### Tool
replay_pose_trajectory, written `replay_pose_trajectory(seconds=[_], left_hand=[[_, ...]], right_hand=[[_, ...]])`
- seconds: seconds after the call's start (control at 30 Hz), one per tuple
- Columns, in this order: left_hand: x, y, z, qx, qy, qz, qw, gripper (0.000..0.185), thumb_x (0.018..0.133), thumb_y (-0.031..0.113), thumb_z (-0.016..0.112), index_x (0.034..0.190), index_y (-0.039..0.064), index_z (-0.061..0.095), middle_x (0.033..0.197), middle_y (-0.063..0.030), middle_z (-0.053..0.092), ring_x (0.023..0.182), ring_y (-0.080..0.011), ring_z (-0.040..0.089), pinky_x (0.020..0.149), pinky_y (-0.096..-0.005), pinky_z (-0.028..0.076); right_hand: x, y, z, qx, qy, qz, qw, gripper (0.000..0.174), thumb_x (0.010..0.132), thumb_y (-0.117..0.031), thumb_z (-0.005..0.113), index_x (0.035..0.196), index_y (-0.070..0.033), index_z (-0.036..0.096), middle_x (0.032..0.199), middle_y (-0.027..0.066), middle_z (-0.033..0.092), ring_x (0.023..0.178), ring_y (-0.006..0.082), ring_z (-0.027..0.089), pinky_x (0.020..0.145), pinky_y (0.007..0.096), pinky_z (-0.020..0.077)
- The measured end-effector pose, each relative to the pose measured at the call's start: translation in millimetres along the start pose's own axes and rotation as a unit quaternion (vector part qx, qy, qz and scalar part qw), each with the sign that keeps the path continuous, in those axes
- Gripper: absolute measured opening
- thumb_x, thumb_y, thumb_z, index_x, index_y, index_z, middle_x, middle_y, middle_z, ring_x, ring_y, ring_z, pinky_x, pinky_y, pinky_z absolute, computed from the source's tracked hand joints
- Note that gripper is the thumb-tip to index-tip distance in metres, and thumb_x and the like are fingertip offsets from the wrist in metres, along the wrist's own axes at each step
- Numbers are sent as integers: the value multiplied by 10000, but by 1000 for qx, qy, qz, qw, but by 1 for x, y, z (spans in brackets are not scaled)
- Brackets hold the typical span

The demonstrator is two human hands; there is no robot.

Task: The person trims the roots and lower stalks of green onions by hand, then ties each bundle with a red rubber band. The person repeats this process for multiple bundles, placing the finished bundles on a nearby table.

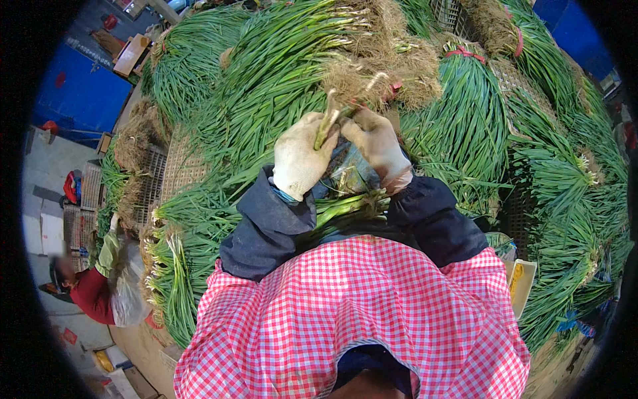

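Observation:
My left hand (pixel 303 153), in a white knit work glove, grips a short pale-green allium stalk (pixel 326 125) with its white end pointing up and away. My right hand (pixel 375 144), gloved the same way, is closed beside it, with thumb and fingers pinched at a rooted stalk (pixel 360 105) between the hands. Part of that stalk is hidden by the fingers. Just beyond lies a large heap of long-leaved allium greens (pixel 269 85), its brown root mass (pixel 406 70) to the right. Cut stalks (pixel 344 207) lie across my lap under the wrists.
A bundle tied with red tape (pixel 461 104) lies right of my hands, with several more bundles (pixel 568 249) farther right. Plastic crates (pixel 184 159) stand at left. A co-worker in a dark red sleeve (pixel 94 297) is beside a clear plastic bag (pixel 130 289). A small open box (pixel 522 289) sits by my right side.

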State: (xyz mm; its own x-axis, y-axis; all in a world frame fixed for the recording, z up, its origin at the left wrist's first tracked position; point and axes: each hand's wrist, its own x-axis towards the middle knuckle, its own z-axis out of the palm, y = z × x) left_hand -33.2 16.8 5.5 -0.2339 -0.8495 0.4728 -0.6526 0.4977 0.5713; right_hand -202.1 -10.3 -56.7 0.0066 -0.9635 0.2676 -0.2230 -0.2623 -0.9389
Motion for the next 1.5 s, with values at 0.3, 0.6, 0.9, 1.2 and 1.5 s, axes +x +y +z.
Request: replay_pose_trajectory(seconds=[0.3,0.6,0.9,1.2,1.5], left_hand=[[-5,-31,-26,-173,-85,-160,968,224,991,236,652,990,18,706,799,-81,698,738,-176,646,713,-327,511],[4,-10,-17,-191,-97,-200,956,249,999,229,664,946,-8,721,810,-51,714,723,-134,625,692,-308,506],[-7,-20,-55,-300,-109,-211,924,260,992,226,675,970,-33,694,811,-29,669,728,-112,578,693,-283,479],[-3,-18,-53,-406,-109,-203,884,238,988,197,656,908,-26,670,772,-93,674,711,-176,615,677,-319,496],[4,-15,-35,-531,-189,-265,783,259,971,241,688,1011,-15,684,916,-117,724,816,-218,670,780,-363,541]], right_hand=[[15,15,-65,317,41,72,945,296,856,-112,757,1090,61,710,979,70,723,867,164,667,811,291,529],[6,26,-36,55,-2,-83,995,230,864,-168,761,1061,-48,753,931,84,746,887,153,690,805,294,552],[31,30,-73,156,184,66,968,242,906,-136,709,1068,40,735,978,67,741,843,124,645,772,269,511],[12,45,-81,113,-145,-47,982,280,1010,-236,571,1134,-28,711,1002,82,704,893,208,637,819,336,507],[19,1,-11,318,-203,72,923,466,986,-75,610,1424,27,485,1113,106,705,958,181,688,864,320,546]])
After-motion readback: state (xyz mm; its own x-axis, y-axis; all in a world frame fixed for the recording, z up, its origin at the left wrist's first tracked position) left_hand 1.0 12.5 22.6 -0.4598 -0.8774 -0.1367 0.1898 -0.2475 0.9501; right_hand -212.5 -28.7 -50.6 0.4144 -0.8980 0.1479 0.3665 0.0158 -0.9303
